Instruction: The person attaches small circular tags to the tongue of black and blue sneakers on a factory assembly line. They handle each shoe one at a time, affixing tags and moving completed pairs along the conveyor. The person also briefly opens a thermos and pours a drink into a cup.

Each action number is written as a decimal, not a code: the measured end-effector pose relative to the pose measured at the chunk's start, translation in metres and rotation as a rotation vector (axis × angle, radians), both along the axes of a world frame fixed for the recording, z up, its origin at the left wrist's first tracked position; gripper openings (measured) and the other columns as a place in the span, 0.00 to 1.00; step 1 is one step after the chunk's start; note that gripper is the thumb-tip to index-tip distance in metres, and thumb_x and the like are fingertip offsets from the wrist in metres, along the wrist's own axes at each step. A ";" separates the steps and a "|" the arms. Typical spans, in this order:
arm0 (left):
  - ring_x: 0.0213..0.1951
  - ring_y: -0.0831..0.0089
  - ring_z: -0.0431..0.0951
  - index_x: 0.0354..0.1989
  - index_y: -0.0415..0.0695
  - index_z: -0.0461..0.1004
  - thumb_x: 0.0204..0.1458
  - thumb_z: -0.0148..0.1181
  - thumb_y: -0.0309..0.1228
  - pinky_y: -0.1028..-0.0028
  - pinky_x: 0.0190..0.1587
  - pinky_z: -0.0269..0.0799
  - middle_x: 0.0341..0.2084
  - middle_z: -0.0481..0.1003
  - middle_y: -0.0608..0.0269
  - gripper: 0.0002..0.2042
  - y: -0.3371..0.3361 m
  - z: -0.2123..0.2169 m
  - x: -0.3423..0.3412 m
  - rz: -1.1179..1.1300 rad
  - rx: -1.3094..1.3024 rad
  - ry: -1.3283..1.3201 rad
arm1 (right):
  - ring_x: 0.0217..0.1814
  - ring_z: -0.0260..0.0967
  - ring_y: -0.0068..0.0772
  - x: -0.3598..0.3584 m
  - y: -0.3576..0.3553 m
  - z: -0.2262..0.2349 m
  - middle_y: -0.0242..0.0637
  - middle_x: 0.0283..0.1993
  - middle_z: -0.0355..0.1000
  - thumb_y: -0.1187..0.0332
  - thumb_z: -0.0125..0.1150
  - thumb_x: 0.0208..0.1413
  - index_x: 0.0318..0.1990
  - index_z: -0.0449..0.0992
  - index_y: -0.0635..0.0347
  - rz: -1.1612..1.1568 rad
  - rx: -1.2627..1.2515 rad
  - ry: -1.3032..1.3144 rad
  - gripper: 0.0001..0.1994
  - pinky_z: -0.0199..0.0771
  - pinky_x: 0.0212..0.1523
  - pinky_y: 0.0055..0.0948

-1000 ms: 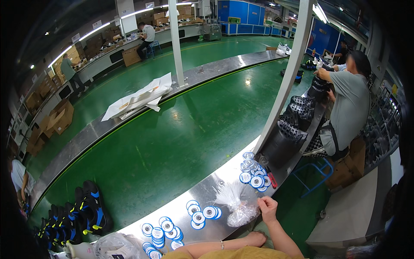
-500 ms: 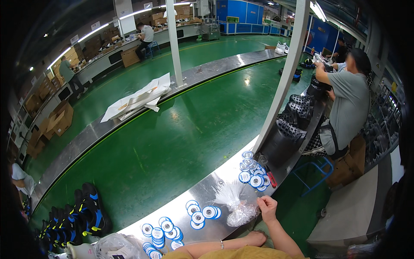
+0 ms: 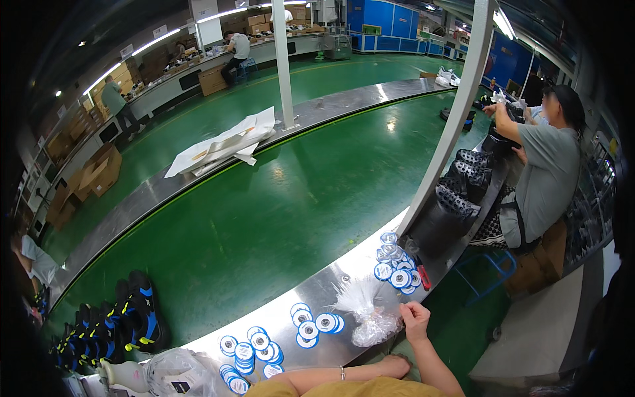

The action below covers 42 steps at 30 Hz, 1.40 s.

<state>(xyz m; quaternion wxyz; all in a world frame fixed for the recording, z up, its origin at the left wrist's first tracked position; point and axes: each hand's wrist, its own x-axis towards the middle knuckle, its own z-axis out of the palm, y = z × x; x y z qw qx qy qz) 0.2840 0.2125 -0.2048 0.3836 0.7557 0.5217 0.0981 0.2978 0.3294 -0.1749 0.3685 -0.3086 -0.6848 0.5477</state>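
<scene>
My right hand is closed in a pinch beside a bundle of clear plastic strands, gathered at its middle and fanned out at the far end. What the fingertips hold is too small to make out. Low at the counter's near edge, my left hand is curled closed, a bracelet on its wrist; anything inside it is hidden. Round white tags with blue rims lie left of the bundle, in a middle group and a left group. Another heap of round tags lies beyond the bundle, beside a red-handled tool.
The metal counter curves around a green floor. Black-and-blue shoes line its left end near a clear plastic bag. A white post rises on the right, near dark patterned shoes and a co-worker.
The whole view has shifted slightly, so the scene sits a little farther right and lower. My hands keep nearly the same pose beside the bundle.
</scene>
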 end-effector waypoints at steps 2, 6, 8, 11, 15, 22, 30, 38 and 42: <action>0.45 0.49 0.78 0.40 0.38 0.78 0.49 0.52 0.28 0.57 0.41 0.77 0.41 0.76 0.43 0.12 0.000 0.003 -0.001 -0.003 0.001 0.006 | 0.22 0.59 0.11 0.000 0.000 0.000 0.23 0.19 0.66 0.76 0.63 0.54 0.24 0.73 0.66 0.002 -0.021 0.006 0.08 0.58 0.23 0.18; 0.45 0.49 0.78 0.40 0.38 0.77 0.50 0.52 0.29 0.57 0.42 0.77 0.42 0.76 0.43 0.12 -0.001 -0.001 0.000 0.013 0.041 -0.018 | 0.22 0.60 0.12 0.002 0.001 -0.002 0.23 0.22 0.67 0.74 0.61 0.56 0.25 0.73 0.63 0.024 -0.020 -0.016 0.08 0.60 0.23 0.17; 0.45 0.49 0.78 0.40 0.39 0.77 0.50 0.52 0.29 0.56 0.42 0.77 0.41 0.76 0.44 0.12 -0.002 -0.011 0.003 0.014 0.076 -0.025 | 0.22 0.60 0.12 0.002 0.002 -0.004 0.23 0.22 0.67 0.74 0.61 0.56 0.25 0.73 0.63 0.032 0.003 -0.009 0.08 0.60 0.23 0.17; 0.45 0.49 0.78 0.40 0.38 0.77 0.50 0.52 0.30 0.56 0.43 0.77 0.40 0.76 0.44 0.12 -0.001 -0.014 0.003 0.004 0.074 -0.037 | 0.22 0.60 0.12 0.004 0.005 -0.011 0.23 0.22 0.67 0.74 0.61 0.56 0.26 0.73 0.63 0.032 0.010 -0.003 0.08 0.59 0.23 0.16; 0.44 0.49 0.79 0.38 0.38 0.78 0.50 0.52 0.31 0.56 0.42 0.77 0.39 0.77 0.44 0.12 -0.002 -0.022 0.006 0.037 0.116 -0.043 | 0.21 0.59 0.11 0.002 0.003 -0.008 0.23 0.21 0.67 0.74 0.61 0.57 0.25 0.72 0.62 0.031 0.004 0.003 0.08 0.57 0.22 0.16; 0.41 0.49 0.80 0.36 0.38 0.78 0.50 0.52 0.31 0.56 0.41 0.78 0.36 0.78 0.44 0.11 -0.001 -0.026 0.010 0.049 0.137 -0.022 | 0.19 0.57 0.10 0.003 0.006 -0.012 0.22 0.19 0.65 0.74 0.61 0.56 0.24 0.71 0.61 0.014 0.013 -0.021 0.09 0.55 0.20 0.16; 0.40 0.51 0.80 0.34 0.39 0.78 0.51 0.51 0.32 0.56 0.40 0.78 0.35 0.78 0.46 0.11 0.000 -0.034 0.010 0.042 0.159 0.008 | 0.21 0.54 0.12 0.003 0.005 -0.008 0.22 0.19 0.62 0.76 0.62 0.55 0.24 0.71 0.65 0.021 0.028 -0.018 0.09 0.55 0.22 0.18; 0.42 0.50 0.80 0.34 0.39 0.77 0.48 0.54 0.34 0.55 0.39 0.78 0.35 0.79 0.46 0.12 0.005 -0.047 0.014 0.061 0.122 0.005 | 0.23 0.57 0.12 0.008 0.010 -0.013 0.22 0.21 0.65 0.75 0.60 0.57 0.24 0.71 0.63 0.117 0.062 0.002 0.09 0.57 0.24 0.17; 0.41 0.47 0.79 0.35 0.38 0.77 0.49 0.56 0.36 0.54 0.40 0.77 0.36 0.79 0.45 0.13 0.006 -0.027 0.002 0.075 0.028 -0.020 | 0.23 0.56 0.14 0.007 0.011 -0.011 0.24 0.21 0.63 0.76 0.60 0.56 0.24 0.71 0.64 0.150 0.068 0.023 0.09 0.57 0.24 0.19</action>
